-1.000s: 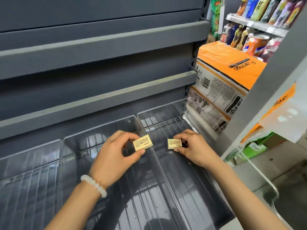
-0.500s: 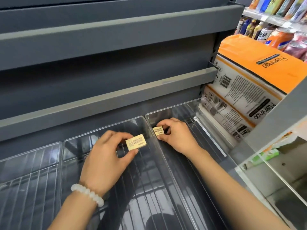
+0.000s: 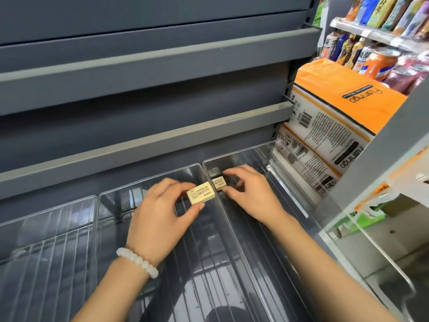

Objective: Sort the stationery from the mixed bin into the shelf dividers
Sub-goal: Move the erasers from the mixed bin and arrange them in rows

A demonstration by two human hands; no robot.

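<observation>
- Head view: my left hand pinches a cream eraser between thumb and fingertips, above the middle clear divider. Its long axis runs left to right, right end tipped slightly away, printed face up.
- My right hand pinches a smaller eraser at the far-left corner of the right divider, long axis also roughly left to right.
- Both erasers are matte rectangular blocks with dark print; the dividers are glossy transparent plastic with ribbed floors, set on a grey metal shelf.
- A white beaded bracelet circles my left wrist.
- Since half a second ago, my left hand's eraser has moved closer to the wall between the dividers; my right hand's grip is unchanged.
</observation>
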